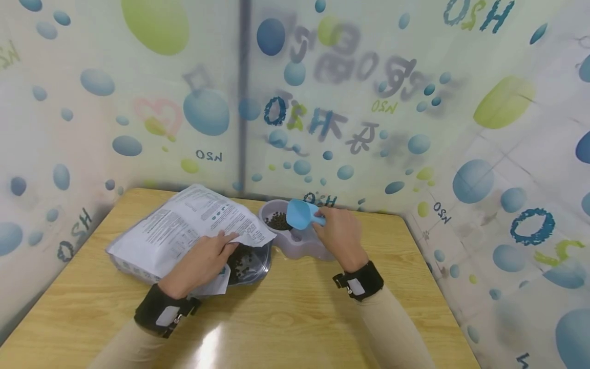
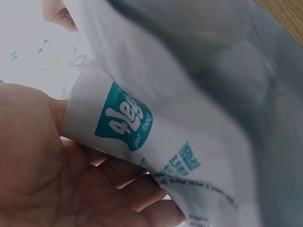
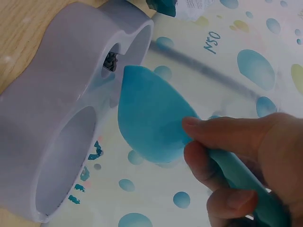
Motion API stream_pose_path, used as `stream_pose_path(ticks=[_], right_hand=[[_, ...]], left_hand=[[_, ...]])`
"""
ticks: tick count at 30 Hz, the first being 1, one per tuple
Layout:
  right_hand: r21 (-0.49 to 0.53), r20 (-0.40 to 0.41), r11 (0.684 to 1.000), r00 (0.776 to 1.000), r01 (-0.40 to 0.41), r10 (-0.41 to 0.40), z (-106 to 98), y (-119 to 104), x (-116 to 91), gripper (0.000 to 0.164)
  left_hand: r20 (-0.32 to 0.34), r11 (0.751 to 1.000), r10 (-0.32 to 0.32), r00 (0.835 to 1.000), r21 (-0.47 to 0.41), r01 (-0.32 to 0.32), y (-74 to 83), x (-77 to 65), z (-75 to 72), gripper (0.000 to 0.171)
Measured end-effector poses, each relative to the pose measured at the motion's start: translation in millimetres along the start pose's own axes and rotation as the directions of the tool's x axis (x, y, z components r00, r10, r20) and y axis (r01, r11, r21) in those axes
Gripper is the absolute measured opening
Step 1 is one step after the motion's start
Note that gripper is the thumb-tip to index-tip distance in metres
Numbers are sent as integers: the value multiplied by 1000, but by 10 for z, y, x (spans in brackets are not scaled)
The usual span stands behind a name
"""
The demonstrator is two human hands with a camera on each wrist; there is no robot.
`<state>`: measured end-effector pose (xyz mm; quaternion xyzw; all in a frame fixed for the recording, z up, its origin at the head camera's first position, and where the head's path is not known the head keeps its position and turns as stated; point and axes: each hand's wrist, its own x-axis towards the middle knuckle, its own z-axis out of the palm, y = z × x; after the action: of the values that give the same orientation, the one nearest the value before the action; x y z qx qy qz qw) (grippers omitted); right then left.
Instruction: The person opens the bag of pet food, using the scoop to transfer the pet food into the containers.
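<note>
My right hand (image 1: pixel 341 233) grips the handle of a light blue scoop (image 1: pixel 300 214) and holds it above a pale lilac double pet bowl (image 1: pixel 295 249). No kibble shows on the scoop's visible surface. Brown kibble (image 1: pixel 278 221) lies in the bowl's left compartment; the right wrist view shows the other compartment (image 3: pixel 66 158) bare. A large white pet food bag (image 1: pixel 172 218), with a teal logo (image 2: pixel 125 118), lies on its side left of the bowl. At its mouth my left hand (image 1: pixel 205 261) holds the bag's edge, and dark kibble (image 1: pixel 240 262) shows inside.
Both things rest on a light wooden table (image 1: pixel 286 318). Close behind stands a pale wall panel (image 1: pixel 313 154) printed with blue and green drops, and a similar panel (image 1: pixel 488 205) flanks the right side. The bag's mouth reaches close to the bowl's left side.
</note>
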<state>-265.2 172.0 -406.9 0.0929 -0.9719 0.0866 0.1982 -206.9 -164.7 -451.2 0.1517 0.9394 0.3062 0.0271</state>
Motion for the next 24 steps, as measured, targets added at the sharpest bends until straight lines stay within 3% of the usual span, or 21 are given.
stream_pose_path(ticks=[7,16,24], right_hand=[[46,7,999,1000,-17,16,-55,42,-108,26],[196,35,981,999,-7,0,-135,113,-276,29],[298,141,953,990,-53,11,-200,135,-454,23]], left_hand=[[-3,1000,1,1000,1,-1,-2,7,1,53],[9,1000,-11,1000,10,11,7,9,-9,53],[0,1000,2,1000,12,-2,-4,9,-4,52]])
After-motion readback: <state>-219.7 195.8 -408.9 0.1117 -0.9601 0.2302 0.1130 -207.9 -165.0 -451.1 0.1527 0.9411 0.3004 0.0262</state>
